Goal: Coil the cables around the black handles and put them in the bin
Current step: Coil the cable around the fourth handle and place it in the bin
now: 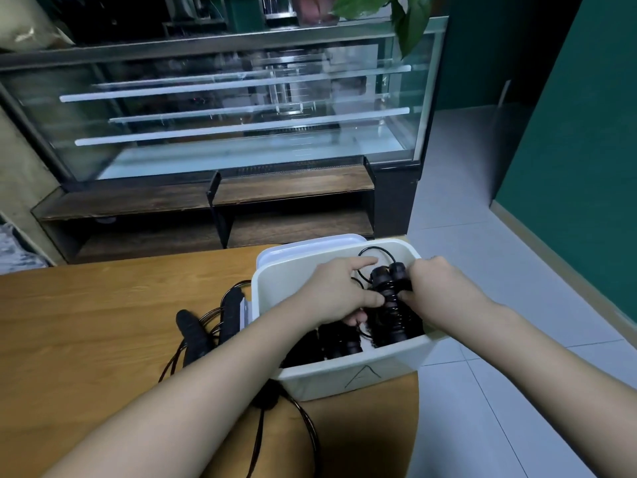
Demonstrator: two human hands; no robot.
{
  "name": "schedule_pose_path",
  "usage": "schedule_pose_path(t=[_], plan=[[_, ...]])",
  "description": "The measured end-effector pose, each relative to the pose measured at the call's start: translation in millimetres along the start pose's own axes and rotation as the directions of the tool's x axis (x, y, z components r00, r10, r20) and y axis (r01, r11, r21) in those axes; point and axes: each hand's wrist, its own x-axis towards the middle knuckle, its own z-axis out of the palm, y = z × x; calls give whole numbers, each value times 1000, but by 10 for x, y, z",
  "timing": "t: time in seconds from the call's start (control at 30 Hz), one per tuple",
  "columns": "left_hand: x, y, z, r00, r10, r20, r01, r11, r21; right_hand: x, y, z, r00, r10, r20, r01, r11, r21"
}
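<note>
Placing now: the coiled bundle [391,298] of two black handles sits inside the white bin [355,370], toward its 3 o'clock side.
Right hand [437,288]: fingers curl round the bundle.
Left hand [339,291]: thumb presses the coil, first finger straight.
Tip: the person should lay it flat, then let go slowly so loops stay tight.
Next rope [206,326]: loose on the table [103,305], at the bin's 9 o'clock.

Place: a shop or café.
Evidence: glass display case [241,108] with shelves, tiled floor [482,208], wooden bench [103,305].
</note>
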Motion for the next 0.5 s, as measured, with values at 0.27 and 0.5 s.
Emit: schedule_pose_path(t=[0.27, 0.5], plan=[[-733, -75, -644, 895, 54, -442, -138, 978, -158, -376, -371, -78, 960, -88, -266, 129, 981, 142], [-1653, -752, -906, 762, -81, -642, -151, 943, -298, -1054, -1484, 40, 839, -335, -428, 491, 806, 331]])
